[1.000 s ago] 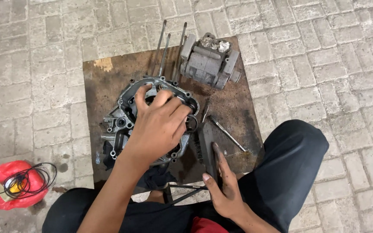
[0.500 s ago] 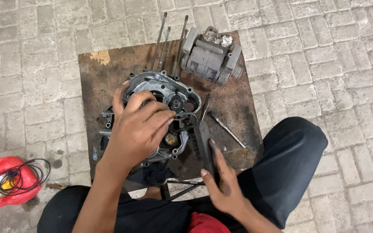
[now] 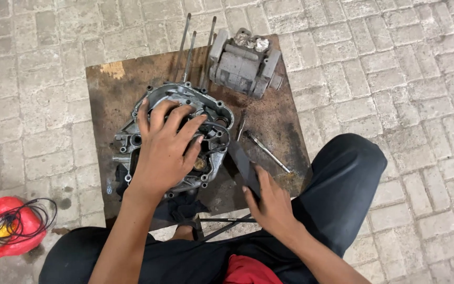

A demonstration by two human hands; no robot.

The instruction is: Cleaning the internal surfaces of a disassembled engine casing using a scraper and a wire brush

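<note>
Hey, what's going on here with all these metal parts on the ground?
A person sits over a rusty brown metal plate laid on brick paving. The left hand is spread over a grey, oily engine crankcase half, fingers inside its cavity. The right hand rests on a flat dark strip beside it. A grey finned engine block, long steel studs and a slim metal tool lie nearby.

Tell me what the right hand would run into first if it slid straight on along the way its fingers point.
The right hand points up and to the left along the dark flat strip it rests on. Straight on, it would probably first meet the rim of the engine crankcase half, though depth is hard to judge.
</note>
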